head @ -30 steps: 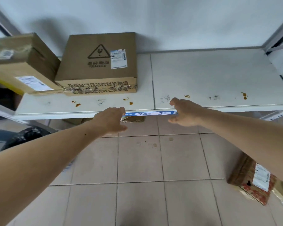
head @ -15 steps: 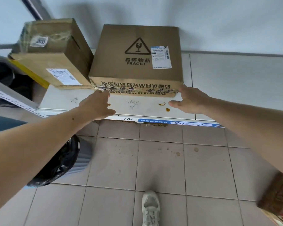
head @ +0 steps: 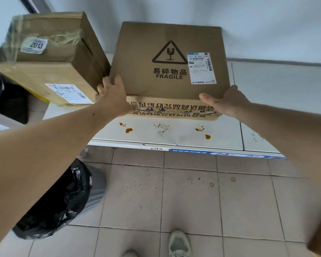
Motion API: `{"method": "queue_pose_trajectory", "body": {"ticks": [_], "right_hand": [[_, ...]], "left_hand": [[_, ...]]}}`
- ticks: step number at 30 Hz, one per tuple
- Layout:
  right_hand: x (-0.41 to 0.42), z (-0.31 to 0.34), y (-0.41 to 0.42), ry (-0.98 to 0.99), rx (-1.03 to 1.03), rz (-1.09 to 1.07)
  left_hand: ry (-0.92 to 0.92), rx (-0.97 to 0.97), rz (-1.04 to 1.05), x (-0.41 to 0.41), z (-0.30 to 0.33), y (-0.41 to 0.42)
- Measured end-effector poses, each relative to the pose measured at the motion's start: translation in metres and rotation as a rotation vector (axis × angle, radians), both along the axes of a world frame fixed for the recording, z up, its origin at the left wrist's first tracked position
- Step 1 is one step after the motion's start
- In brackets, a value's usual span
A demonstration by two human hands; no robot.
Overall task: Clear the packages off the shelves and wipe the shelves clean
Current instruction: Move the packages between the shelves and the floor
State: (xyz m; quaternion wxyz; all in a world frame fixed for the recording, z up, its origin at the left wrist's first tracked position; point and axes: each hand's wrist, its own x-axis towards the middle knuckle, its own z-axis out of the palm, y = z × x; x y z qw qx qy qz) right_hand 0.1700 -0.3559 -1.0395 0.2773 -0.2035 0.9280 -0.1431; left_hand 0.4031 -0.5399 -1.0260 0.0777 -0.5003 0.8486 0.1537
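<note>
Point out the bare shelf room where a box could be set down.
Bare shelf lies right of the FRAGILE box, back to the wall. The front strip is free but stained. Left is crowded: a second box touches the FRAGILE box.

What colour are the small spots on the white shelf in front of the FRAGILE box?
Orange-brown spots, shown in the head view.
</note>
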Motion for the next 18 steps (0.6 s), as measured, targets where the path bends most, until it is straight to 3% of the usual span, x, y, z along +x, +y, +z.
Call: {"method": "queue_pose_trajectory", "body": {"ticks": [6, 12, 18], "right_hand": [[-0.009, -0.012, -0.015, -0.052, -0.077, -0.142], [-0.010, -0.011, -0.022, -0.249, -0.216, -0.325], [-0.007, -0.015, -0.022, -0.213, -0.262, -0.340]], "left_hand": [[0.016, 0.101, 0.017, -0.012, -0.008, -0.036], [-0.008, 0.201, 0.025, -0.013, -0.015, -0.051], [0.084, 0.144, 0.085, -0.014, -0.024, -0.049]]}}
